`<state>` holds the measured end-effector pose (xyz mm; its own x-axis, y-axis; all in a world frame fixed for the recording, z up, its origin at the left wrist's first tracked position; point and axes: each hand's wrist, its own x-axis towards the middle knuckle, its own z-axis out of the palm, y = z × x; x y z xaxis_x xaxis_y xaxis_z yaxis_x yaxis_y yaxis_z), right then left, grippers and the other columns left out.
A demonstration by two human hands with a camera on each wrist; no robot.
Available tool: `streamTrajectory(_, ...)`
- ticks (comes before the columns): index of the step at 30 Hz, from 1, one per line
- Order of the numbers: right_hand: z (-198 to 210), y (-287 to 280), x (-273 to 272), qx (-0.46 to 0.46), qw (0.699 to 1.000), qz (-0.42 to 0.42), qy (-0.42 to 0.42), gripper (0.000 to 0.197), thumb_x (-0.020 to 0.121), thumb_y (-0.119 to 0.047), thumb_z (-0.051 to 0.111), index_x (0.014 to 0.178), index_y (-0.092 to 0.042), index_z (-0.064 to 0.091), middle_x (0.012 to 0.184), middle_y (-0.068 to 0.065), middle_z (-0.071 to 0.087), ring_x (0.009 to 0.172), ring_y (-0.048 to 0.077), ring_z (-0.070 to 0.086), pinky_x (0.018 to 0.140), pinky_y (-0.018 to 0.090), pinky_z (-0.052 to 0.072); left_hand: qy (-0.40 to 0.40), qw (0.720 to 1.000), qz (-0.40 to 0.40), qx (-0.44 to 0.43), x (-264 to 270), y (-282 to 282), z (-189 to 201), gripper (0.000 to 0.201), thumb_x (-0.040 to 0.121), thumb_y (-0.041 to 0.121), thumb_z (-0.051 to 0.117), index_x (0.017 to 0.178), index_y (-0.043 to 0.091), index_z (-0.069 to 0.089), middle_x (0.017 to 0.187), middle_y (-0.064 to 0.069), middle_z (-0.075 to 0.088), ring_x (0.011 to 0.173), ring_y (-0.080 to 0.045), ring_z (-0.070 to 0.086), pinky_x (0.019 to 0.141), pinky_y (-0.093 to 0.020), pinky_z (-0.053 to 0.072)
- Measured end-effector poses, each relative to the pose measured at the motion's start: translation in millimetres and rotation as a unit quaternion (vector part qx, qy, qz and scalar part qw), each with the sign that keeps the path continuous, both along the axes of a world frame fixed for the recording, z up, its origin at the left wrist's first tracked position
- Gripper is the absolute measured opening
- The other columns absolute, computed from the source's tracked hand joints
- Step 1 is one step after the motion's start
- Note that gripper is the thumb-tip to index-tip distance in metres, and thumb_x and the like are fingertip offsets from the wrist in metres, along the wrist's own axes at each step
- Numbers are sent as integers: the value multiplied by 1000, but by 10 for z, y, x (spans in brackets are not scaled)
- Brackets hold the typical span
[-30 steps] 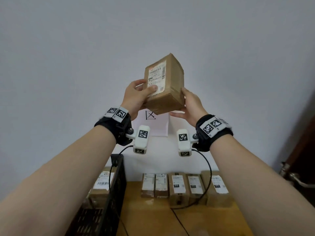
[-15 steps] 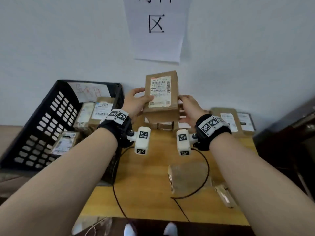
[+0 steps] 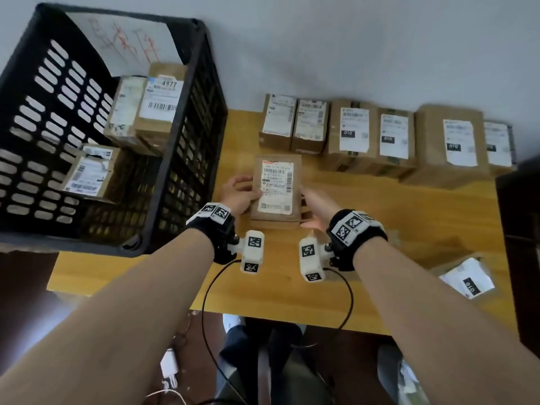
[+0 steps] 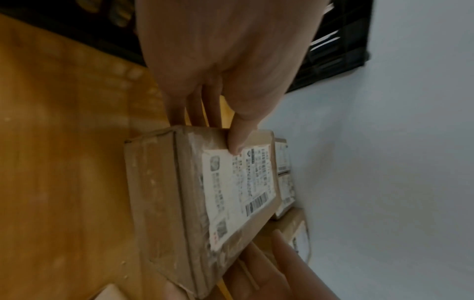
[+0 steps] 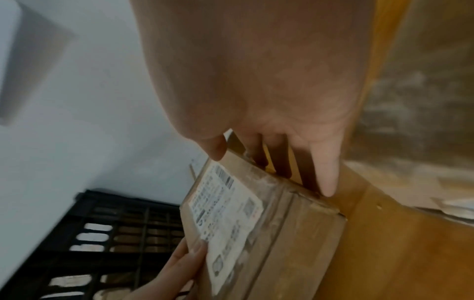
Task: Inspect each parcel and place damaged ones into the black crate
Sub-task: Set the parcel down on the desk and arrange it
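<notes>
A brown cardboard parcel (image 3: 276, 188) with a white shipping label facing up sits low over the wooden table (image 3: 394, 229), in front of the back row. I cannot tell if it touches the wood. My left hand (image 3: 238, 194) grips its left edge, thumb on the label (image 4: 238, 182) and fingers behind. My right hand (image 3: 317, 204) holds the right edge, thumb (image 5: 216, 150) at the top corner and fingers down the side. Both wrist views show the parcel (image 4: 164, 203) (image 5: 295, 233) with creased, taped edges. The black crate (image 3: 187, 147) stands just left of my left hand.
Inside the crate lie several labelled parcels (image 3: 157, 103). A row of several parcels (image 3: 377, 135) lines the wall at the table's back. One more parcel (image 3: 464, 280) lies near the front right edge. Dark furniture (image 3: 520, 244) borders the table's right. Cables (image 3: 204, 302) hang over the front edge.
Both hands brought the parcel down from high in front of the wall to just over the table. The head view tilted down, so crate and table fill the frame.
</notes>
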<state>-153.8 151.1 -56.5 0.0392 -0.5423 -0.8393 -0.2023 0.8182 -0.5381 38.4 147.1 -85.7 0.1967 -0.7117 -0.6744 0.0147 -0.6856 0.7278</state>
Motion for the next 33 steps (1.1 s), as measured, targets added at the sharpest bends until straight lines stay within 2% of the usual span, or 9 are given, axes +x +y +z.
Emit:
streamTrajectory(4, -213, -6, 18, 3, 1000, 10, 19, 22, 108, -26, 48, 120, -13, 62, 133, 14, 66, 118, 30, 63, 103, 47, 53, -20, 999, -22, 17, -13, 12, -383, 40, 86, -2, 78, 112, 20, 57, 120, -7, 69, 107, -24, 68, 88, -38, 59)
streamTrajectory(10, -62, -121, 115, -176, 956, 193, 133, 48, 113, -34, 34, 153, -12, 47, 152, 13, 54, 130, 29, 58, 98, 32, 44, -24, 1000, -17, 4, -75, -62, -504, 40, 85, 1, 82, 110, 22, 57, 114, -5, 69, 106, -23, 69, 90, -37, 59)
streamTrajectory(12, -66, -183, 209, -163, 932, 283, 157, 49, 113, -31, 29, 146, -2, 52, 132, 22, 65, 116, 36, 63, 91, 38, 49, -23, 999, -18, 13, -70, -63, -505, 40, 84, 3, 82, 108, 24, 58, 114, -7, 71, 104, -24, 71, 87, -38, 60)
streamTrajectory(15, -204, -268, 322, -126, 899, 371, 196, 41, 113, -28, 26, 137, -7, 53, 89, 7, 56, 96, 32, 62, 71, 35, 41, 0, 999, -13, 36, -49, -58, -511, 38, 85, 5, 83, 107, 26, 60, 117, -13, 73, 97, -25, 73, 77, -38, 62)
streamTrajectory(19, -317, -332, 375, -111, 874, 407, 243, 37, 113, -26, 28, 110, -5, 58, 76, 3, 46, 81, 26, 53, 57, 29, 33, 11, 999, -19, 41, -49, -54, -503, 41, 87, 8, 81, 121, 20, 60, 113, -13, 73, 88, -22, 71, 62, -29, 56)
streamTrajectory(21, -322, -353, 407, -108, 866, 418, 253, 34, 112, -25, 30, 107, -6, 57, 84, 7, 54, 89, 30, 55, 61, 31, 35, 18, 998, -25, 46, -33, -54, -518, 43, 87, 8, 81, 124, 18, 60, 115, -13, 73, 91, -24, 71, 66, -31, 57)
streamTrajectory(25, -403, -344, 456, -86, 878, 398, 250, 47, 110, -23, 35, 153, -5, 36, 141, 19, 57, 120, 34, 60, 84, 35, 46, 30, 998, -25, 52, -32, -59, -544, 42, 88, 9, 81, 122, 19, 60, 109, -11, 75, 85, -21, 72, 59, -28, 57)
streamTrajectory(28, -400, -339, 458, -96, 870, 411, 255, 51, 110, -26, 33, 157, -5, 31, 140, 19, 59, 115, 32, 62, 82, 35, 48, 29, 998, -19, 50, -45, -48, -532, 40, 88, 8, 81, 120, 19, 60, 107, -11, 75, 80, -18, 72, 49, -22, 54)
streamTrajectory(33, -326, -363, 419, -111, 864, 423, 249, 38, 110, -23, 36, 139, -5, 53, 139, 18, 59, 120, 32, 60, 82, 31, 44, 27, 998, -17, 48, -41, -40, -555, 36, 88, 10, 81, 113, 25, 60, 112, -11, 75, 86, -21, 74, 54, -26, 56)
